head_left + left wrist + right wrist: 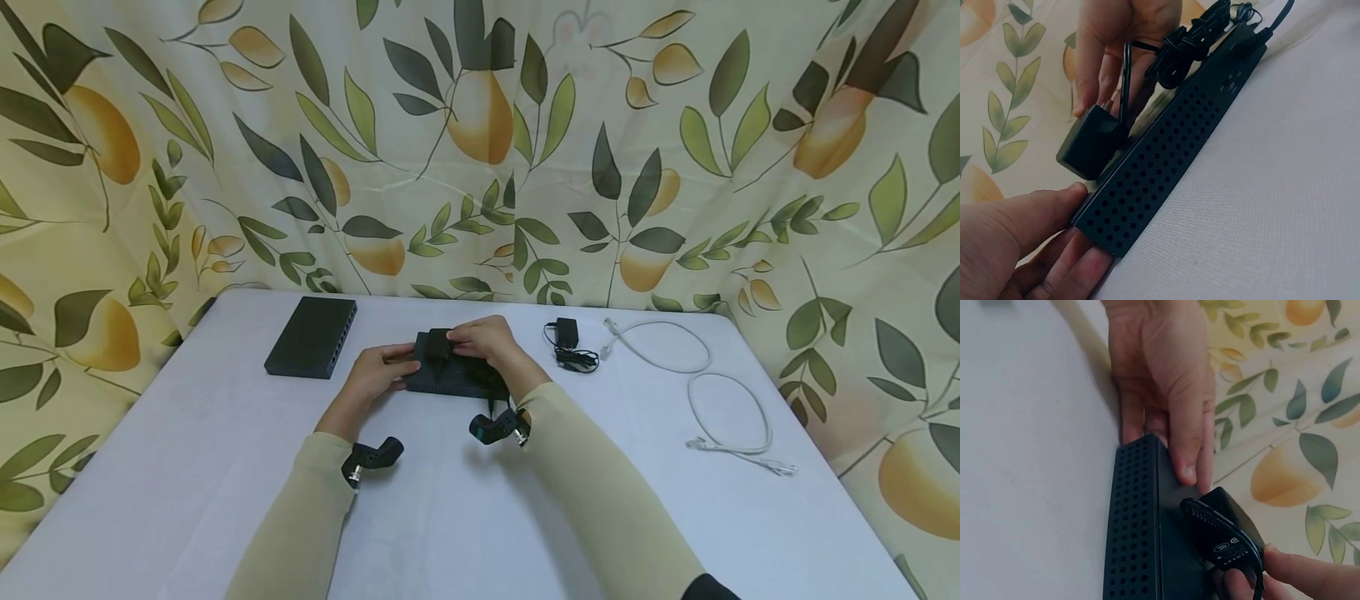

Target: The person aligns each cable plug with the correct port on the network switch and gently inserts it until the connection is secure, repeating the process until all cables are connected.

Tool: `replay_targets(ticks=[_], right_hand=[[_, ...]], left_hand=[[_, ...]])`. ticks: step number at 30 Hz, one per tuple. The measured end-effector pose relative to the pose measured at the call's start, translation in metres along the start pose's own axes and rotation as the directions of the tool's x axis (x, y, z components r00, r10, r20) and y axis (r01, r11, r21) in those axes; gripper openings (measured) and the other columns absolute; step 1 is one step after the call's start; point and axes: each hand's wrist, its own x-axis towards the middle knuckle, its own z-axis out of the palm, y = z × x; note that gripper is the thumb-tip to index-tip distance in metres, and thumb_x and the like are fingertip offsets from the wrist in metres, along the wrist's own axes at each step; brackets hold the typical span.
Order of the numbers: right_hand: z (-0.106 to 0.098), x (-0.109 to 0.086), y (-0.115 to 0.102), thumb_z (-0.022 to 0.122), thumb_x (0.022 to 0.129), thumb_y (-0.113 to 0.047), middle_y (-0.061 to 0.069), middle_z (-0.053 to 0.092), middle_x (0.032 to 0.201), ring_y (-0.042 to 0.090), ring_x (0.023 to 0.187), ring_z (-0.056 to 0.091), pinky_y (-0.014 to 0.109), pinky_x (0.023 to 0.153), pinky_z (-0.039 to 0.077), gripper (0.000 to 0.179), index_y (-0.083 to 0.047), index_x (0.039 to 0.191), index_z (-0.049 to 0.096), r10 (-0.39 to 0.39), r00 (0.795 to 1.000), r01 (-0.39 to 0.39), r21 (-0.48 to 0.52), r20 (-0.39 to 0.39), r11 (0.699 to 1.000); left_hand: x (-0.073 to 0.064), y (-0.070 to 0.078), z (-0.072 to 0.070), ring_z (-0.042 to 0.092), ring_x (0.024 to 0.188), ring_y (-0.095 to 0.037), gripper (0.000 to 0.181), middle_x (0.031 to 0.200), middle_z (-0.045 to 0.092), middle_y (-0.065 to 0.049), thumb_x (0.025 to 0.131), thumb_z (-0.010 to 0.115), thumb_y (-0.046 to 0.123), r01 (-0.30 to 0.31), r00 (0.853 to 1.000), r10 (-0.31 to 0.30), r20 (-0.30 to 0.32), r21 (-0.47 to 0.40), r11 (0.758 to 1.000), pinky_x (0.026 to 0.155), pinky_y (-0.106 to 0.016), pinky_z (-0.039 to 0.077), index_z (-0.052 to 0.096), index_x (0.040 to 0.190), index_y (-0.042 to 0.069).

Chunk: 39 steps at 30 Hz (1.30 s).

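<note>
A flat black network switch [450, 383] with a perforated side lies at the middle of the table. My left hand [375, 371] grips its left end, thumb on the top edge and fingers at the end face. Over the switch's top, my right hand [487, 340] pinches a black power adapter [1090, 142] between thumb and fingers. A tied bundle of black cable [1188, 53] lies on the switch under the right hand. In the left wrist view, a cord plug [1264, 36] sits in the far end of the perforated side. Printed marks show on the adapter [1225, 534].
A second black network switch [311, 337] with a row of ports lies to the left. On the right are another power adapter [567, 333] with bundled cord and two white network cables [708, 350] [765, 425]. A patterned curtain [480, 167] hangs behind the white table [187, 483].
</note>
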Motion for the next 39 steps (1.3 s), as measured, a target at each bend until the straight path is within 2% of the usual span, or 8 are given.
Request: replay_targets(ticks=[8,12,15,19,23,30,35,39], right_hand=[[0.003,0.002,0.0,0.074,0.087,-0.003,0.022,0.069,0.115,0.027,0.1,0.071,0.025,0.077,0.06,0.027,0.008,0.11,0.071,-0.053,0.998,0.05,-0.127,-0.025,0.991],[0.004,0.002,-0.001,0.075,0.086,-0.005,0.019,0.072,0.11,0.025,0.097,0.072,0.028,0.083,0.059,0.024,0.006,0.107,0.073,-0.06,0.998,0.051,-0.209,-0.034,0.977],[0.003,0.003,-0.001,0.077,0.085,-0.009,0.016,0.075,0.102,0.021,0.089,0.074,0.029,0.086,0.058,0.021,0.003,0.103,0.075,-0.046,0.998,0.032,-0.25,-0.051,0.968],[0.004,0.002,-0.001,0.078,0.085,-0.01,0.015,0.076,0.097,0.019,0.083,0.075,0.028,0.087,0.058,0.02,0.003,0.1,0.075,-0.03,0.997,0.013,-0.239,-0.065,0.971],[0.008,0.001,-0.001,0.078,0.084,-0.009,0.017,0.075,0.1,0.022,0.088,0.074,0.029,0.084,0.059,0.022,0.004,0.102,0.074,-0.056,0.996,0.039,-0.24,-0.064,0.97],[0.011,0.001,-0.003,0.08,0.083,-0.015,0.014,0.076,0.094,0.019,0.083,0.075,0.031,0.088,0.058,0.024,0.002,0.1,0.076,-0.107,0.99,0.067,-0.359,-0.093,0.931],[0.011,0.002,-0.001,0.083,0.081,-0.022,0.01,0.076,0.087,0.018,0.079,0.075,0.034,0.092,0.054,0.026,-0.001,0.096,0.078,-0.148,0.983,0.083,-0.456,-0.109,0.886],[0.009,0.001,-0.002,0.083,0.081,-0.026,0.009,0.076,0.084,0.018,0.079,0.074,0.032,0.085,0.054,0.026,-0.004,0.095,0.079,-0.162,0.981,0.082,-0.524,-0.108,0.848]], left_hand=[[0.001,0.001,-0.001,0.061,0.111,-0.023,0.049,0.135,0.062,-0.012,0.089,0.075,0.016,-0.005,1.0,0.005,0.001,-0.005,1.0,0.077,-0.025,0.059,0.061,0.135,0.012],[0.001,0.001,0.0,0.061,0.112,-0.023,0.049,0.137,0.06,-0.011,0.089,0.075,0.016,-0.008,1.0,0.008,0.0,-0.007,1.0,0.077,-0.025,0.059,0.061,0.135,0.012],[0.001,0.001,0.0,0.062,0.112,-0.023,0.049,0.135,0.061,-0.011,0.089,0.075,0.016,-0.015,1.0,0.015,0.0,-0.003,1.0,0.077,-0.025,0.059,0.061,0.135,0.012],[0.001,0.001,0.0,0.062,0.111,-0.022,0.049,0.133,0.063,-0.011,0.089,0.075,0.017,-0.019,1.0,0.019,0.004,-0.002,1.0,0.077,-0.025,0.059,0.061,0.135,0.012],[0.0,0.002,-0.001,0.063,0.11,-0.022,0.048,0.134,0.062,-0.012,0.089,0.074,0.016,-0.02,1.0,0.02,0.005,-0.001,1.0,0.075,-0.025,0.059,0.061,0.135,0.011],[0.0,0.001,-0.002,0.06,0.116,-0.025,0.047,0.138,0.059,-0.013,0.092,0.071,0.015,-0.014,1.0,0.014,0.019,-0.001,1.0,0.077,-0.025,0.059,0.059,0.137,0.011],[-0.002,0.002,-0.003,0.058,0.121,-0.027,0.046,0.138,0.059,-0.014,0.093,0.069,0.014,-0.015,1.0,0.015,0.027,-0.006,1.0,0.081,-0.028,0.059,0.059,0.137,0.011],[-0.002,0.002,-0.003,0.058,0.121,-0.028,0.046,0.138,0.058,-0.014,0.093,0.068,0.013,-0.013,0.999,0.013,0.029,-0.009,1.0,0.082,-0.028,0.059,0.058,0.137,0.01]])
